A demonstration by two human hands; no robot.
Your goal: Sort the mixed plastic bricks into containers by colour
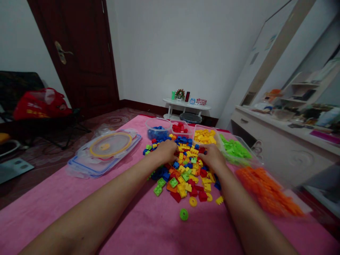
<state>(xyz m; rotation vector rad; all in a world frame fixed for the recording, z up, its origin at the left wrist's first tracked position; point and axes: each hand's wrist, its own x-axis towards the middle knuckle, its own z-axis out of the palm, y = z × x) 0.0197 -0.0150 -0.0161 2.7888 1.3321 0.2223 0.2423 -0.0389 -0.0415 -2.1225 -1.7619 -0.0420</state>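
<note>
The mixed pile of bricks [183,173] lies on the pink cloth [127,219], directly in front of the person, where both hands can reach it. The left hand [167,151] is lowered onto the pile's left side, fingers curled downward; whether they are closed on a brick cannot be told. The right hand [211,157] rests at the right side, fingertips beside a dark red brick [202,149]; its grip cannot be told either. The hands stand apart, leaving the middle of the pile visible between them. Clear tubs [149,122] curve around the far and right sides, apparently to stay within reach; each holds mainly one colour: blue, red, yellow, green and orange. Stacked lids [108,148] lie flat at the left, presumably to leave the tubs open from above.
</note>
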